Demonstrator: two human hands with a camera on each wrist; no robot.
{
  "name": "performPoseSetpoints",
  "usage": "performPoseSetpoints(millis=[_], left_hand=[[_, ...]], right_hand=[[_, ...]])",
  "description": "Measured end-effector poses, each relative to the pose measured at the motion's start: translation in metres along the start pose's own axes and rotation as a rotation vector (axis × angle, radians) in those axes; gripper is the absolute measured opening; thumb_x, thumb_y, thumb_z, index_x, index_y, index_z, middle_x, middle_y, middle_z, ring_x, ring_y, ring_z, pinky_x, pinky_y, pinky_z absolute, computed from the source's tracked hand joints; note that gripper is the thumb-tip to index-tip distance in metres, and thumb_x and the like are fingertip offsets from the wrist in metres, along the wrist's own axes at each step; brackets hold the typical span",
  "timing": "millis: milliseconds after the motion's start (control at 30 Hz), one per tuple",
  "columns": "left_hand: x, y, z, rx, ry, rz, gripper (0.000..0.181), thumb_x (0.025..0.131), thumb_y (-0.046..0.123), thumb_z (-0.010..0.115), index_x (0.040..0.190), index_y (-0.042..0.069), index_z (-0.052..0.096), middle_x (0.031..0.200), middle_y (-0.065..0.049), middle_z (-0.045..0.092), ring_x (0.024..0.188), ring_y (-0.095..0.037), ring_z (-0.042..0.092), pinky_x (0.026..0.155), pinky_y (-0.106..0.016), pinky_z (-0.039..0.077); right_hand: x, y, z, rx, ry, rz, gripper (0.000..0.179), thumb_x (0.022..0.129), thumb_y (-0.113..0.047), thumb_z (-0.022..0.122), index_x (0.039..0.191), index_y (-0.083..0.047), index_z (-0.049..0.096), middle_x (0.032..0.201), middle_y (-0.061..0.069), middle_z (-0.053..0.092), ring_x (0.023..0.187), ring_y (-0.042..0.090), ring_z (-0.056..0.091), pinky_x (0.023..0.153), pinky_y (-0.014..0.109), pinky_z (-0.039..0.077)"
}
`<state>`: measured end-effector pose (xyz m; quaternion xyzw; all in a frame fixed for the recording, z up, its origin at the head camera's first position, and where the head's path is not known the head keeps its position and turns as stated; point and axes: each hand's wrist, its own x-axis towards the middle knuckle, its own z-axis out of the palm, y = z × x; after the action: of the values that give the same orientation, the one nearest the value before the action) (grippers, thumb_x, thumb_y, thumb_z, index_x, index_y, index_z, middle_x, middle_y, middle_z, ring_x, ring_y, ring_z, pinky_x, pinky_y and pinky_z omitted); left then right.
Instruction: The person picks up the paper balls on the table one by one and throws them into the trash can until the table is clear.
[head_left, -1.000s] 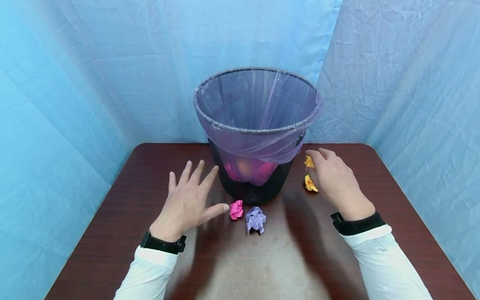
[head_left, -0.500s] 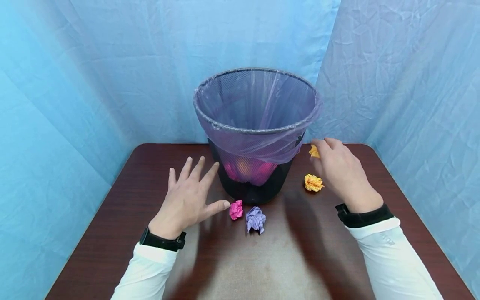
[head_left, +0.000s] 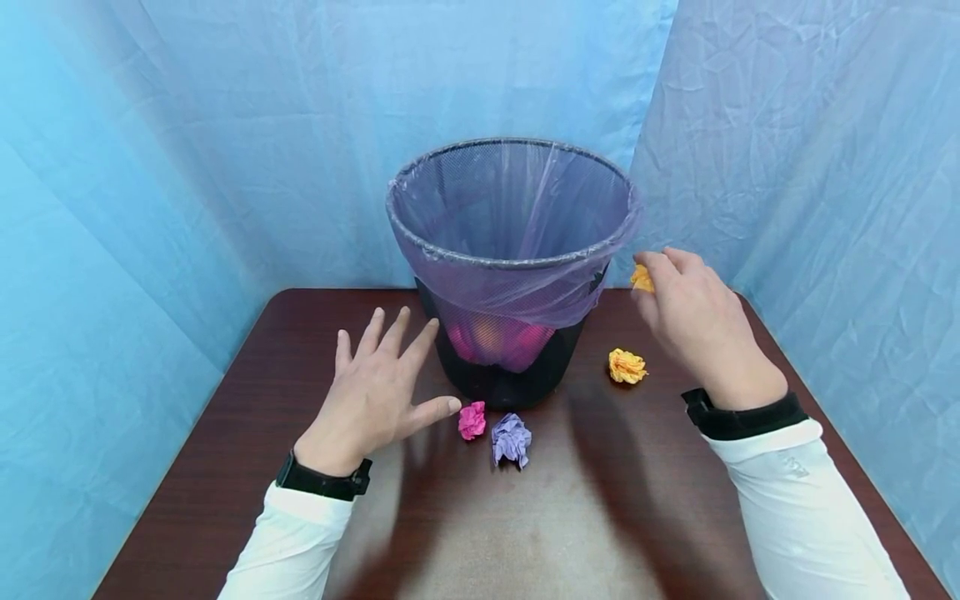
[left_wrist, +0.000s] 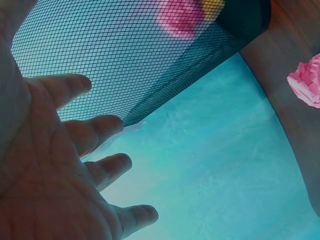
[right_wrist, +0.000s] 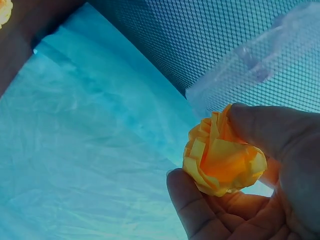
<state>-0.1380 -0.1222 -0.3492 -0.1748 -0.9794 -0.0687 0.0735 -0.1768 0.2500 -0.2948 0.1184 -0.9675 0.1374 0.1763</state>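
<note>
Between thumb and fingers, my right hand [head_left: 701, 317] pinches a crumpled yellow paper ball [right_wrist: 222, 155], raised to the right of a black mesh wastebasket [head_left: 498, 387]. A purple plastic liner [head_left: 517, 287] is folded over the basket's rim. My left hand [head_left: 371, 396] hovers left of the basket with its fingers straight and spread, holding nothing. Near its thumb lies a crumpled pink paper ball [head_left: 472, 420]; beside that is a crumpled purple paper ball [head_left: 512, 440]. Another yellow paper ball [head_left: 627, 367] rests on the table below my right hand. Pink and yellow shapes show through the basket's mesh.
The dark brown table [head_left: 247, 417] has rounded far corners. Light blue cloth [head_left: 300, 167] hangs behind it and at both sides. The basket stands near the table's far middle, its rim well above the tabletop.
My right hand has lifted the yellow paper ball up and to the right, uncovering the other yellow ball on the table. The left hand has hardly moved.
</note>
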Motion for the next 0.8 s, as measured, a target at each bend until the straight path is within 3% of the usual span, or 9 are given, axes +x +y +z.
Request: performPoseSetpoints(millis=[800], left_hand=[[0.001, 0.0, -0.018, -0.001, 0.02, -0.005, 0.101, 0.084, 0.078, 0.066, 0.164, 0.024, 0.037, 0.169, -0.019, 0.03, 0.159, -0.048, 0.015, 0.115, -0.083, 0.011]], right_hand=[[0.021, -0.008, -0.039, -0.011, 0.1, -0.043, 0.047, 0.1, -0.009, 0.065, 0.145, 0.002, 0.055, 0.142, 0.033, 0.054, 0.126, 0.054, 0.053, 0.092, 0.073, 0.048]])
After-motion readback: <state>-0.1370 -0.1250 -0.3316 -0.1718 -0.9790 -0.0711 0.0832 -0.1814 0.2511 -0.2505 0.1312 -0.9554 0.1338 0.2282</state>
